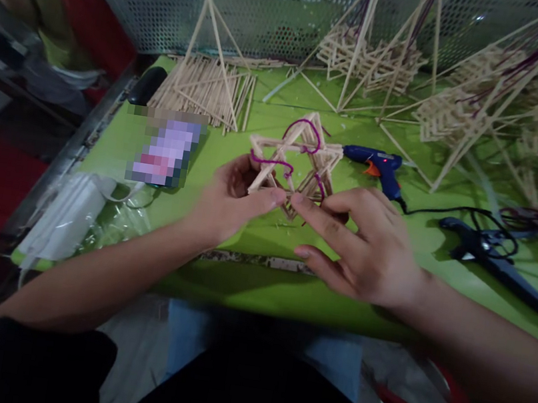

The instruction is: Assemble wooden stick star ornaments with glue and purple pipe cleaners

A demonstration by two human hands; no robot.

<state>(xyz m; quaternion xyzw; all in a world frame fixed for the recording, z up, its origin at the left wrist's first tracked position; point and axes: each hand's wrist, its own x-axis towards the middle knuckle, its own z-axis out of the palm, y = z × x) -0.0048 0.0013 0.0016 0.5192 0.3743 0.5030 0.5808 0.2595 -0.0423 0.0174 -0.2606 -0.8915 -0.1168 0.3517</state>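
A star-shaped frame of thin wooden sticks [302, 149] with purple yarn [305, 126] looped over it stands on the green table [254, 233]. My left hand [231, 199] grips the frame's lower left side, fingers curled round a stick. My right hand [363, 246] pinches the frame's lower middle with thumb and forefinger, the other fingers spread. The fingertips of both hands nearly meet at the frame's bottom.
A blue glue gun [375, 167] lies right of the frame, its black cord [449, 211] trailing toward dark scissors [502, 266]. Loose sticks [205, 87] lie piled at the back left. Finished stick structures [372, 55] crowd the back right. A white pack in plastic [70, 212] sits at the left edge.
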